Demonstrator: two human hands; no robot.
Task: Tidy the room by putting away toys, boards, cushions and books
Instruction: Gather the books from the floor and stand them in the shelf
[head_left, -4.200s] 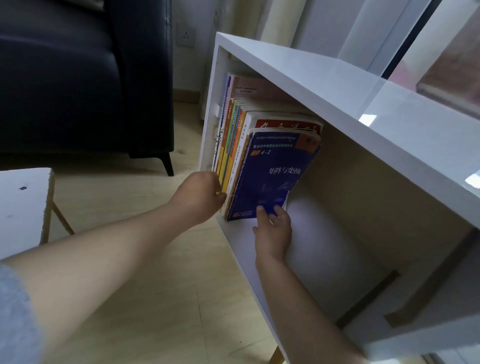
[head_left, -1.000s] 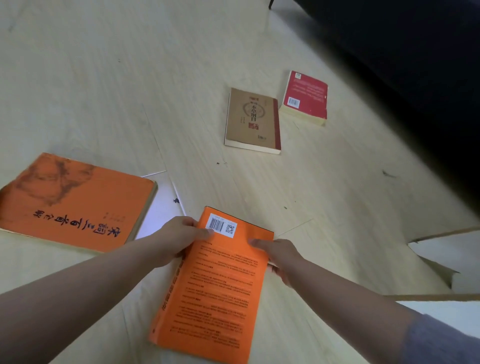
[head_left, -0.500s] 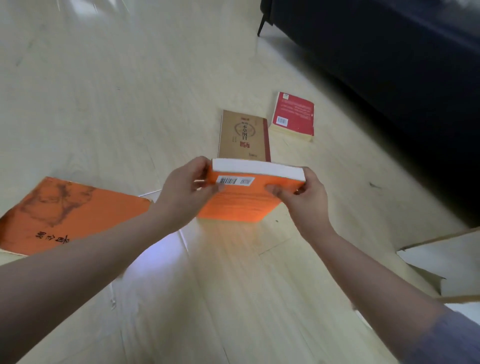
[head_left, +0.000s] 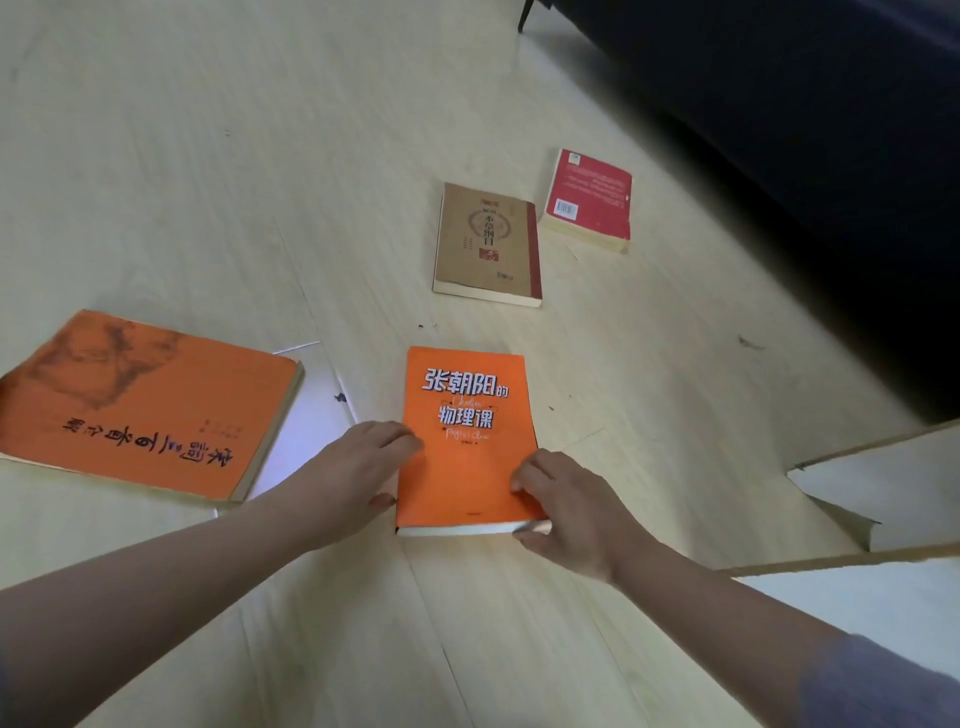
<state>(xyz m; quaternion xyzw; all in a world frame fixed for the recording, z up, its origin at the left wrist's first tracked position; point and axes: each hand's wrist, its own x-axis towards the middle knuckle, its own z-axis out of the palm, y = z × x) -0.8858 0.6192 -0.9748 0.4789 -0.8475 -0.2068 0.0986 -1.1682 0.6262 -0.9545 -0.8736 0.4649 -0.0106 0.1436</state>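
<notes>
We have the small orange book (head_left: 467, 447) flat on the floor (head_left: 208, 156), cover up.
L hand (head_left: 358, 478) rests on its left edge, fingers fairly straight, thumb by lower corner. R hand (head_left: 566, 512) pinches lower-right corner: fingers curled on cover, thumb at page edge. Big orange book (head_left: 140, 405) lies apart to the left. Brown book (head_left: 485, 244) & red book (head_left: 589, 200) sit side by side beyond, near sofa (head_left: 805, 130).
</notes>
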